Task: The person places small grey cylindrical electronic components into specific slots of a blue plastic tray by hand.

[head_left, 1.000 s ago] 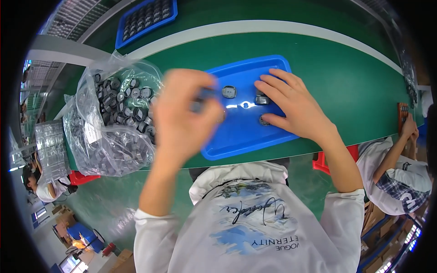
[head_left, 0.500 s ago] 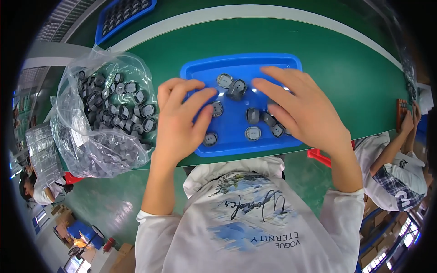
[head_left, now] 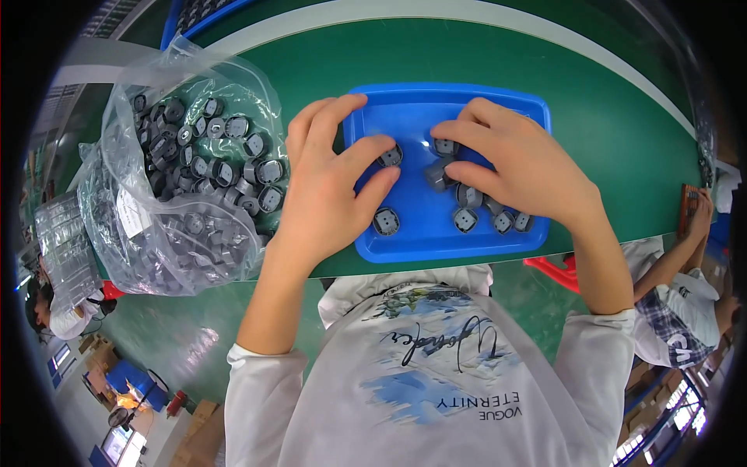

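A shallow blue tray (head_left: 420, 247) holds several small grey round plastic parts with flat, slotted faces. At the tray's left side, my left hand (head_left: 331, 175) has thumb and forefinger closed about one grey part (head_left: 391, 156); its other fingers reach over the tray's rim. My right hand (head_left: 521, 159) comes in from the right, its thumb and forefinger around another grey part (head_left: 445, 146). A darker grey part (head_left: 437, 175) lies just by the right thumb. Near the tray's front, a loose part (head_left: 386, 221) rests face up, and several more sit below my right hand.
Left of the tray, a clear plastic bag (head_left: 167, 233) bulges with many similar grey parts. The green table (head_left: 389, 58) has a pale strip along its far side. Another blue tray (head_left: 202, 17) stands at the far left. A co-worker's arm (head_left: 677, 245) shows at the right edge.
My view has shifted, so the tray appears farther right. My fingers have closed in around two grey parts. The parts under my right hand now sit closer together.
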`<state>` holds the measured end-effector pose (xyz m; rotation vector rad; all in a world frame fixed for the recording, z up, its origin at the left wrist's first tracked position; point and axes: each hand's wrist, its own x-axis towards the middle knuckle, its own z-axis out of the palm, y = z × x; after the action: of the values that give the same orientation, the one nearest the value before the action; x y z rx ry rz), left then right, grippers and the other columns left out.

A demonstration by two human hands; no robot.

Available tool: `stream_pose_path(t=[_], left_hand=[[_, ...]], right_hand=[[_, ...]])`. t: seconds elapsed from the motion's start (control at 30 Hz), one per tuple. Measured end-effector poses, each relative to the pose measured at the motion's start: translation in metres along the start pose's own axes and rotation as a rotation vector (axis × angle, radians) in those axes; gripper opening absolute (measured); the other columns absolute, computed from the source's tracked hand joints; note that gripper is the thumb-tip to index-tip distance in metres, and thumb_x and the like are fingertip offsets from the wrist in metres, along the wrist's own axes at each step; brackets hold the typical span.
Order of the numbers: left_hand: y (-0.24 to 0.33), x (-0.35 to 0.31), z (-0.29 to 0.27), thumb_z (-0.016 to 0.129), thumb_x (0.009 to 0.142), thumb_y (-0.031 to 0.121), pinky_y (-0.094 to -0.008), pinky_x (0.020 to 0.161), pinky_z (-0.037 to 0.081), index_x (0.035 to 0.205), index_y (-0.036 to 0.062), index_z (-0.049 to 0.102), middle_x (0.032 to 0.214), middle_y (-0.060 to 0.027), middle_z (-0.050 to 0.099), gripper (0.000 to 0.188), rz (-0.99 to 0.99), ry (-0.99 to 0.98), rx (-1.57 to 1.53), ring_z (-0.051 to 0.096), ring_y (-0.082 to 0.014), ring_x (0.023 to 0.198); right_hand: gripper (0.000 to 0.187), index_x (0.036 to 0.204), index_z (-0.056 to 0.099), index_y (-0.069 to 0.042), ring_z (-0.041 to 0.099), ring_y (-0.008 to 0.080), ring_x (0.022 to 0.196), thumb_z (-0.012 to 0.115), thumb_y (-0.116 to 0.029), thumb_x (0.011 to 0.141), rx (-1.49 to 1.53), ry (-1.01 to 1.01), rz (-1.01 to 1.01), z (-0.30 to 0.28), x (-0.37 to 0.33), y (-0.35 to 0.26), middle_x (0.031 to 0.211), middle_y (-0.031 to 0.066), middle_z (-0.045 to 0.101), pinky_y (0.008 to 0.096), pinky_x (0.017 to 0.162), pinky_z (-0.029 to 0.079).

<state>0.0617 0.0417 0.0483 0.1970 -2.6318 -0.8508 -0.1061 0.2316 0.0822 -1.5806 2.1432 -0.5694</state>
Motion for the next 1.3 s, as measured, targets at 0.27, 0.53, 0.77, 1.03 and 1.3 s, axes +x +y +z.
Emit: stream_pose_path(t=[0.27,0.53,0.77,1.03,1.3], left_hand=[[-0.004,0.013,0.004,0.084,0.072,0.012,-0.0492,0.107,0.042,0.101,0.0090,0.073,0.146,-0.0143,0.050,0.031,-0.023,0.007,0.162,0.042,-0.0391,0.133],[-0.018,0.019,0.008,0.083,0.074,0.011,-0.0497,0.104,0.041,0.090,0.0048,0.069,0.132,-0.0209,0.059,0.022,0.037,0.073,0.120,0.051,-0.0407,0.126],[-0.023,0.023,0.010,0.082,0.074,0.011,-0.0475,0.100,0.043,0.088,0.0047,0.068,0.123,-0.0173,0.063,0.021,0.023,0.076,0.094,0.055,-0.0376,0.120],[-0.024,0.025,0.012,0.082,0.073,0.011,-0.0450,0.098,0.045,0.087,0.0055,0.068,0.116,-0.0128,0.066,0.021,0.032,0.084,0.093,0.058,-0.0342,0.114],[-0.002,0.014,-0.022,0.084,0.070,0.013,-0.0460,0.104,0.046,0.096,0.0052,0.071,0.134,-0.0141,0.061,0.031,0.070,-0.004,0.146,0.053,-0.0364,0.128]], right_hand=[[0.021,0.108,0.070,-0.004,0.066,0.0299,0.083,0.071,-0.014,0.089,0.041,0.145,-0.058,0.013,0.010,0.010,0.092,0.0111,0.065,0.0387,0.074,0.053],[0.016,0.099,0.068,-0.005,0.066,0.0303,0.083,0.072,-0.014,0.086,-0.138,0.169,-0.102,0.025,0.033,0.003,0.090,0.0100,0.065,0.0403,0.071,0.053],[0.010,0.096,0.068,-0.005,0.065,0.0311,0.081,0.070,-0.010,0.087,-0.138,0.196,-0.140,0.028,0.040,0.007,0.086,0.0097,0.064,0.0421,0.069,0.052],[0.010,0.096,0.069,-0.006,0.064,0.0319,0.080,0.070,-0.010,0.087,-0.173,0.215,-0.144,0.029,0.041,0.006,0.086,0.0098,0.063,0.0427,0.068,0.052],[0.018,0.102,0.069,-0.005,0.065,0.0313,0.089,0.072,-0.012,0.085,0.021,0.187,-0.116,0.009,0.020,0.000,0.095,0.0110,0.064,0.0404,0.077,0.053]])
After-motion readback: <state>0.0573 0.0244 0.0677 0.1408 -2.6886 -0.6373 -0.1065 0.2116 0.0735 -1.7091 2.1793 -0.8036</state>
